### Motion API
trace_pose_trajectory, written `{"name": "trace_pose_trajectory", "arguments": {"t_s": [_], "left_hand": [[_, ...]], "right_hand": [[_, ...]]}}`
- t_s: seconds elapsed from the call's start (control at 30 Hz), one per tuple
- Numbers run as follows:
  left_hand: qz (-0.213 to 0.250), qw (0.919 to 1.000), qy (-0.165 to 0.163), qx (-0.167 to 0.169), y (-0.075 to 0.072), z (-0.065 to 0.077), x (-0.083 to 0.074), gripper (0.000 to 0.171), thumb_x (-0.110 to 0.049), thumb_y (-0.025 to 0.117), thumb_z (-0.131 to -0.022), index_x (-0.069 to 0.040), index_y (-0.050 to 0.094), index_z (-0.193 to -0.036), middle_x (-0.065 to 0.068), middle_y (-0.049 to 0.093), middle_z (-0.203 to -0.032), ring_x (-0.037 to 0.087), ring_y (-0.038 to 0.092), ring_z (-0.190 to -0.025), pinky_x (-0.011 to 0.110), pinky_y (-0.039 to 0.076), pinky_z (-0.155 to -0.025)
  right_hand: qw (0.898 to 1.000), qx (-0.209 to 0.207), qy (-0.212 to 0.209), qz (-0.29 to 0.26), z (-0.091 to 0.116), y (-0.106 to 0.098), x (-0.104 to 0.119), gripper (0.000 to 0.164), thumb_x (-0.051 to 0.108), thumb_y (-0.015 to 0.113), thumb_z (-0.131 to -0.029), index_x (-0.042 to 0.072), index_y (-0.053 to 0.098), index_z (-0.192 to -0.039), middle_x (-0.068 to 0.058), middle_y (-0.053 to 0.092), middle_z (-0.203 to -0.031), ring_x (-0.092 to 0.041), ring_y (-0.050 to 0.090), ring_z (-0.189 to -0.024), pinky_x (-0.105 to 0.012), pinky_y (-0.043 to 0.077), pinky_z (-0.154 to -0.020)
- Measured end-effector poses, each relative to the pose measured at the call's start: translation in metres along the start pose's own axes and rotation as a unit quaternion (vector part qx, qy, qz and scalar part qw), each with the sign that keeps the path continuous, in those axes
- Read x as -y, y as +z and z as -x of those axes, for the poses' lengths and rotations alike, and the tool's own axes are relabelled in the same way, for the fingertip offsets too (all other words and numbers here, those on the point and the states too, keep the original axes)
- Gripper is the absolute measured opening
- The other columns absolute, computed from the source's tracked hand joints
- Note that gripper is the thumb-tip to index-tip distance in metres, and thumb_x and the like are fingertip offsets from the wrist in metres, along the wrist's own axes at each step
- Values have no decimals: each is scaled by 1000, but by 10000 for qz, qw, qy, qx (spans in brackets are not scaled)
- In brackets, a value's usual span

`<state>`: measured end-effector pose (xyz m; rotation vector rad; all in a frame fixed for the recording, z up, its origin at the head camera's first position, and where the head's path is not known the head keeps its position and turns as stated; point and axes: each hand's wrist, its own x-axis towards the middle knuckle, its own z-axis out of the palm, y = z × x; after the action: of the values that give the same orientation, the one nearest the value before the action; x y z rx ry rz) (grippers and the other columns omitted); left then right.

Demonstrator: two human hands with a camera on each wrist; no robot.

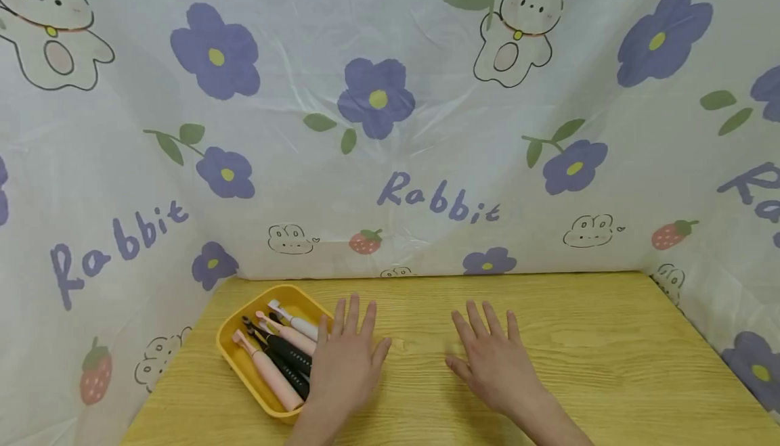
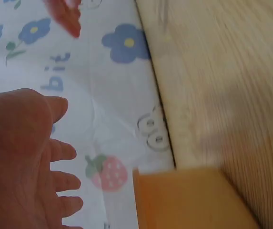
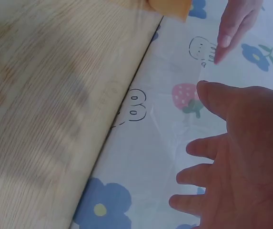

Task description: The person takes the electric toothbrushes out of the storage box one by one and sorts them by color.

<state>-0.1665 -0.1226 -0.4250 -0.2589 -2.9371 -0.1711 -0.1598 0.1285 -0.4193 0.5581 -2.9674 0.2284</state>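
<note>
In the head view my left hand (image 1: pixel 346 365) is spread palm down, fingers straight, over the right edge of a yellow tray (image 1: pixel 244 385). It holds nothing and hides part of the tray. Inside lie several electric toothbrushes: a pink one (image 1: pixel 275 380) at the near side, black ones (image 1: pixel 290 354) in the middle, another pink one (image 1: pixel 298 339) and a white one (image 1: pixel 298 324) at the far side. My right hand (image 1: pixel 496 365) hovers over the wooden table to the right, fingers straight and apart, with nothing in it. Both wrist views show empty palms.
The wooden table (image 1: pixel 609 351) has a light grain. A white curtain (image 1: pixel 426 243) printed with rabbits, flowers and strawberries stands behind the table's back edge and along both sides. The tray's yellow wall (image 2: pixel 188 200) shows low in the left wrist view.
</note>
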Motion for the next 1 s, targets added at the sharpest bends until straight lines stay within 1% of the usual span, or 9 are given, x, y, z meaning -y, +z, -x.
{"name": "trace_pose_trajectory", "arguments": {"t_s": [0.13,0.3,0.47,0.57,0.67,0.77,0.9,0.93,1.0], "left_hand": [[-110,9995,-291,-33,-10,7,29,69,-48,55,-103,-9,39,-159,24,26,-165,43,20,-152,68,15,-118],[-214,9973,-671,-189,-17,17,75,71,-40,64,-100,-3,41,-156,31,29,-161,52,24,-147,75,18,-112],[84,9919,-1268,-6,-22,28,114,75,-34,65,-99,5,35,-155,38,26,-156,59,25,-141,78,24,-106],[433,9835,-1741,233,-24,33,131,80,-30,63,-99,12,25,-155,44,19,-154,62,27,-138,76,31,-104],[866,9716,-2144,505,-23,35,143,83,-27,59,-100,18,14,-153,50,10,-152,65,33,-132,73,39,-99],[1267,9616,-2337,675,-19,35,150,83,-24,56,-101,22,8,-151,53,8,-149,67,41,-125,72,44,-94],[1597,9528,-2509,604,-12,34,154,79,-17,55,-100,24,9,-149,55,10,-147,68,39,-125,71,40,-100],[1660,9500,-2587,552,-11,34,154,78,-15,55,-100,24,10,-149,55,11,-147,67,37,-127,71,39,-101],[1838,9418,-2776,470,-8,34,156,75,-12,54,-99,25,12,-148,54,18,-145,65,40,-126,70,41,-100]], "right_hand": [[10000,34,26,-59,0,1,-2,72,47,63,-99,6,44,-155,-22,36,-161,-46,29,-148,-74,20,-112],[10000,-3,45,-31,0,3,-5,72,47,65,-99,6,45,-154,-23,37,-160,-47,32,-146,-74,23,-111],[10000,-10,20,-23,0,3,-7,72,46,65,-98,5,45,-154,-23,38,-159,-48,35,-144,-74,26,-110],[10000,30,48,-64,0,3,-6,72,46,65,-99,4,44,-154,-23,38,-159,-49,38,-142,-74,28,-108],[9999,83,118,-78,0,3,-6,73,46,65,-99,4,44,-155,-23,40,-158,-50,43,-137,-73,34,-104],[9997,120,209,-66,0,4,-6,74,46,65,-98,4,43,-154,-24,43,-155,-50,50,-130,-72,41,-98],[9993,160,326,-61,1,5,-7,73,46,65,-99,4,42,-154,-24,46,-153,-49,55,-125,-70,45,-93],[9992,174,348,-48,1,6,-7,74,46,64,-99,4,42,-155,-24,47,-152,-49,55,-124,-70,46,-93],[9989,229,408,-44,2,6,-8,74,46,64,-99,4,41,-155,-24,47,-152,-49,56,-123,-69,47,-92]]}}
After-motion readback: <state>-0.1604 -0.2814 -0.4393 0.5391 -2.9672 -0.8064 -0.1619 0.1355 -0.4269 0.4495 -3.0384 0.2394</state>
